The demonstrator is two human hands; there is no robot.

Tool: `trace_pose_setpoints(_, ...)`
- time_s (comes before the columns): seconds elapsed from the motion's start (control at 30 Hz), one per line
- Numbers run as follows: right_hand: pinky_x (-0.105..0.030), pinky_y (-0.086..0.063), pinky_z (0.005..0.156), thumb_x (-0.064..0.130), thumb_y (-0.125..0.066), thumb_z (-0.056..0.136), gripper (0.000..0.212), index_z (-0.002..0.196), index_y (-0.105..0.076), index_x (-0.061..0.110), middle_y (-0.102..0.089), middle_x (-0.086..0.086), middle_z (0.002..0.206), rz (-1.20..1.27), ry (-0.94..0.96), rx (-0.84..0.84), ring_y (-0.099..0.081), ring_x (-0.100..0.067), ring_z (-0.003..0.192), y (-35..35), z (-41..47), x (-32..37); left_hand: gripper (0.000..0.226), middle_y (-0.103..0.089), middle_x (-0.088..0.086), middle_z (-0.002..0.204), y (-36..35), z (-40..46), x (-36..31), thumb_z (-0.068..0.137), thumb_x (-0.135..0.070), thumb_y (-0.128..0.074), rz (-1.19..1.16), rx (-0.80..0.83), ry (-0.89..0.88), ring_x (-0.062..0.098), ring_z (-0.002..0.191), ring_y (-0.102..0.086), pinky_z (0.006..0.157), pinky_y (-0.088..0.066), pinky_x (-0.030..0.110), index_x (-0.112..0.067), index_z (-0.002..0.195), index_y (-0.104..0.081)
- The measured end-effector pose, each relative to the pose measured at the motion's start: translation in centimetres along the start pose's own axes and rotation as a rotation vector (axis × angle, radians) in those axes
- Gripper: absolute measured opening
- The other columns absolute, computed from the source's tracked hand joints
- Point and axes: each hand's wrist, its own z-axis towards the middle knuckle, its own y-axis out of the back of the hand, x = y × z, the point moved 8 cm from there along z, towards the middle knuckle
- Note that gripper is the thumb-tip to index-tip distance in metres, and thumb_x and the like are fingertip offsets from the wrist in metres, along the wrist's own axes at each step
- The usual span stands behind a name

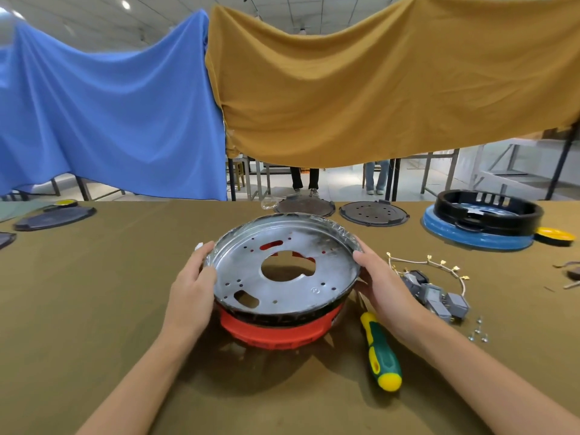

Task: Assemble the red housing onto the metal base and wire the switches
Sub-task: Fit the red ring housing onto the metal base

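Olive cloth table (94,309), hands (193,287) gripping round metal base (282,271)

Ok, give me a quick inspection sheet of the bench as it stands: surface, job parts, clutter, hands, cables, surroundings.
Surface: olive-brown cloth-covered table.
Job's things: round silver metal base sitting on the red plastic housing, its rim film-wrapped; grey switches lying to the right, apart.
Clutter: green-and-yellow screwdriver, small loose screws, dark round plates, black ring on a blue ring, yellow dish.
Hands: left hand and right hand each grip the base's rim.
Cables: pale wires with brass terminals, attached at the switches.
Surroundings: hanging blue cloth and mustard cloth.
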Motion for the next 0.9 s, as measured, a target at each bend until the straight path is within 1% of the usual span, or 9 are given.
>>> trace_pose_setpoints(0.17,-0.036,-0.032,0.116,0.035,-0.031,0.095,0.052,0.145,-0.042,0.044,-0.051,0.023,0.143,-0.116,0.108,0.033,-0.042,-0.002,0.137,0.2,-0.1,0.8,0.056,-0.052,-0.017,0.145,-0.5,-0.2,-0.3,0.088,-0.027,-0.042,-0.031,0.018,-0.040,0.009,0.138,-0.043,0.116,-0.037,0.045,-0.036,0.143,-0.050)
trace_pose_setpoints(0.27,-0.008,-0.035,0.100,0.031,-0.030,0.100,0.045,0.132,-0.046,0.058,-0.052,0.041,0.130,-0.184,0.061,0.050,-0.042,0.018,0.126,0.1,-0.3,0.1,0.055,-0.038,-0.011,0.158,-1.0,0.2,0.4,0.096,-0.021,-0.042,-0.089,0.035,0.016,0.011,0.146,-0.032,0.120,-0.029,0.045,-0.032,0.150,-0.041)
trace_pose_setpoints(0.33,0.002,-0.035,0.087,0.025,-0.027,0.105,0.049,0.118,-0.052,0.065,-0.054,0.046,0.120,-0.229,0.029,0.058,-0.044,0.024,0.117,-0.1,-0.5,0.1,0.058,-0.039,-0.018,0.153,-1.2,0.2,0.6,0.091,-0.027,-0.042,-0.095,0.041,0.047,0.004,0.142,-0.035,0.117,-0.031,0.036,-0.031,0.149,-0.042)
trace_pose_setpoints(0.4,-0.004,-0.037,0.092,0.023,-0.027,0.105,0.049,0.119,-0.055,0.061,-0.057,0.041,0.121,-0.245,0.018,0.012,-0.048,0.020,0.117,0.4,-0.3,0.1,0.062,-0.042,-0.033,0.137,-1.6,0.1,0.6,0.085,-0.034,-0.038,-0.060,0.066,0.043,-0.020,0.124,-0.038,0.104,-0.031,0.021,-0.032,0.147,-0.045)
trace_pose_setpoints(0.47,-0.013,-0.037,0.097,0.022,-0.027,0.104,0.046,0.120,-0.059,0.052,-0.060,0.036,0.123,-0.238,0.024,-0.025,-0.050,0.016,0.119,0.8,-0.1,-0.1,0.064,-0.037,-0.048,0.120,-1.8,-0.1,0.6,0.083,-0.036,-0.034,-0.031,0.089,0.040,-0.036,0.107,-0.034,0.099,-0.030,0.018,-0.034,0.147,-0.045)
trace_pose_setpoints(0.6,-0.010,-0.036,0.092,0.024,-0.028,0.105,0.049,0.105,-0.060,0.061,-0.059,0.044,0.114,-0.263,0.005,-0.014,-0.049,0.023,0.111,0.5,-0.3,-0.3,0.069,-0.037,-0.045,0.118,-1.5,0.2,0.8,0.080,-0.037,-0.034,-0.051,0.063,0.051,-0.007,0.124,-0.036,0.103,-0.033,0.025,-0.034,0.148,-0.042)
trace_pose_setpoints(0.7,0.002,-0.036,0.080,0.025,-0.028,0.105,0.051,0.100,-0.060,0.065,-0.058,0.049,0.107,-0.267,0.001,0.006,-0.048,0.030,0.103,0.3,-0.4,-0.1,0.066,-0.040,-0.043,0.120,-1.5,0.0,0.7,0.083,-0.038,-0.033,-0.061,0.062,0.036,-0.006,0.124,-0.035,0.097,-0.031,0.021,-0.037,0.148,-0.040)
trace_pose_setpoints(0.8,0.006,-0.036,0.075,0.027,-0.029,0.105,0.053,0.096,-0.059,0.070,-0.056,0.052,0.102,-0.292,-0.007,-0.003,-0.046,0.033,0.099,0.5,-0.4,-0.3,0.060,-0.041,-0.026,0.142,-1.6,-0.3,0.7,0.089,-0.035,-0.035,-0.060,0.074,0.044,0.001,0.131,-0.037,0.108,-0.033,0.029,-0.037,0.149,-0.037)
trace_pose_setpoints(0.9,-0.012,-0.031,0.102,0.041,-0.033,0.105,0.036,0.135,-0.052,0.049,-0.052,0.033,0.136,-0.264,-0.021,-0.038,-0.043,0.013,0.128,1.0,-0.4,-0.7,0.052,-0.042,-0.008,0.151,-0.5,-1.1,-0.7,0.098,-0.037,-0.040,0.021,-0.021,-0.043,0.008,0.138,-0.037,0.117,-0.028,0.033,-0.030,0.149,-0.038)
